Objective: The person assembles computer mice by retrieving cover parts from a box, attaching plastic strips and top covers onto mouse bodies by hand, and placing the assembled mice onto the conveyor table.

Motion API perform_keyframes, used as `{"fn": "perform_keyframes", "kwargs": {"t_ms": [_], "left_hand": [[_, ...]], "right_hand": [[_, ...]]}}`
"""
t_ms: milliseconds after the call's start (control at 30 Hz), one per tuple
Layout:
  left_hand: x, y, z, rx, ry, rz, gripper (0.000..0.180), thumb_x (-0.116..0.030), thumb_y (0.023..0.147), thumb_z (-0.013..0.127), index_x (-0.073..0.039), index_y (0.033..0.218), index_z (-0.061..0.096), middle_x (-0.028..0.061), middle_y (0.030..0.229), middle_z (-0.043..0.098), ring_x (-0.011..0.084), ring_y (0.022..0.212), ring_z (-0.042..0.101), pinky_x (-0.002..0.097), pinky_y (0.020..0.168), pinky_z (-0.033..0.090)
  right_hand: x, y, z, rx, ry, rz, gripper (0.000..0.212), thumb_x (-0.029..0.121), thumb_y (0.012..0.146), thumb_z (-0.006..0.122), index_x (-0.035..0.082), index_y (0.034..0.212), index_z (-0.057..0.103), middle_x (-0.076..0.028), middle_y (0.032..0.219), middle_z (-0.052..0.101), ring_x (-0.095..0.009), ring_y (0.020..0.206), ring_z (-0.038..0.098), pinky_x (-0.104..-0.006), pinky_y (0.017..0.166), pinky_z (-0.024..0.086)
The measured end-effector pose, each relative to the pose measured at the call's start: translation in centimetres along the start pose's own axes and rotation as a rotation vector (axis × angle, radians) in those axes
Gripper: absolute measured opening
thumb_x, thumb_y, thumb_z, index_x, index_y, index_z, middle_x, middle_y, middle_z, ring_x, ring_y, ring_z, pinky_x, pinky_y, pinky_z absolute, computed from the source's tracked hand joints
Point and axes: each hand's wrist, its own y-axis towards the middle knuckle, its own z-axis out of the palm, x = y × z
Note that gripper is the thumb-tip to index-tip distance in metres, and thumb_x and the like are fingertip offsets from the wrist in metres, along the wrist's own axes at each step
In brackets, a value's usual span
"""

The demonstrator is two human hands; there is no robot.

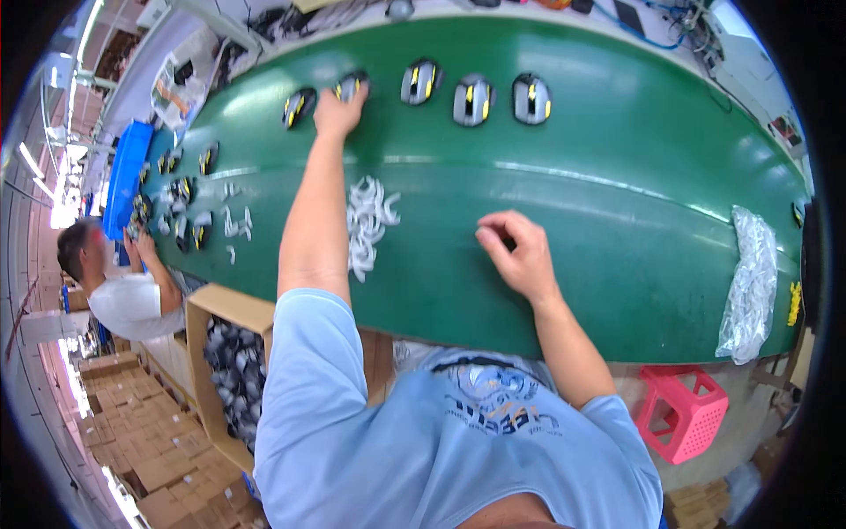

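My left arm reaches to the far side of the green work surface [441,300], where my left hand [337,115] grips a grey-and-black computer mouse shell [352,85] with yellow strips. A similar mouse shell [299,108] lies just left of it. To its right, three more, such as a mouse shell [474,100], stand apart in a loose row. My right hand [522,256] hovers over the surface nearer to me, fingers curled in and thumb close to the index finger; what it holds, if anything, is hidden. Between my arms lies a pile of curved whitish plastic pieces [366,225].
On the left, a co-worker [132,295] handles parts beside several mouse shells and a blue bin [128,176]. A cardboard box [204,353] of dark and grey parts stands by my left side. At right are a clear plastic bag [747,286] and a pink stool [679,414].
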Motion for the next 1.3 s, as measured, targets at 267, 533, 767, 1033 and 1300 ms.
{"fn": "perform_keyframes", "kwargs": {"t_ms": [267,533,767,1033,1300], "left_hand": [[-2.3,-17.6,-12.1,0.411,-1.605,-0.301,0.035,-0.038,0.106,0.051,-0.007,0.119,0.06,0.0057,0.096,0.066,0.0169,0.08,0.064,0.0323,0.063,0.047],[-0.2,-30.2,-15.0,0.406,-1.665,-0.412,0.042,-0.037,0.109,0.042,-0.002,0.13,0.054,0.0096,0.102,0.068,0.0195,0.079,0.067,0.0357,0.059,0.052],[1.1,-32.3,-13.8,0.414,-1.29,-0.39,0.035,-0.015,0.1,0.067,0.001,0.128,0.055,0.0052,0.115,0.066,0.0113,0.1,0.064,0.0301,0.089,0.053],[-3.8,-31.3,-10.3,0.454,-0.98,-0.219,0.042,-0.026,0.091,0.081,0.0,0.108,0.052,0.0049,0.097,0.064,0.009,0.084,0.06,0.0264,0.073,0.052],[-6.9,-32.2,-5.9,0.474,-0.975,-0.16,0.03,-0.027,0.102,0.066,-0.001,0.109,0.054,0.004,0.094,0.061,0.0078,0.079,0.055,0.0271,0.069,0.049]], "right_hand": [[-0.3,1.3,2.5,0.172,-0.24,-0.14,0.011,0.016,0.091,0.073,0.005,0.091,0.075,-0.008,0.081,0.068,-0.024,0.074,0.063,-0.0346,0.067,0.05],[-0.6,8.6,10.5,0.303,-0.557,-0.261,0.018,0.023,0.091,0.069,0.013,0.105,0.072,-0.009,0.097,0.071,-0.032,0.091,0.067,-0.0454,0.081,0.054],[-2.2,9.9,8.4,0.486,-0.685,-0.194,0.017,0.026,0.091,0.067,0.012,0.1,0.069,-0.01,0.1,0.071,-0.035,0.096,0.068,-0.0493,0.079,0.055],[1.3,4.4,1.7,0.375,-0.075,-0.102,0.012,0.014,0.089,0.072,0.006,0.098,0.071,-0.005,0.074,0.072,-0.013,0.058,0.064,-0.0262,0.053,0.048],[1.5,1.1,1.0,0.277,-0.111,-0.2,0.017,0.016,0.081,0.081,0.006,0.092,0.072,-0.005,0.085,0.074,-0.014,0.068,0.066,-0.0272,0.054,0.048]]}}
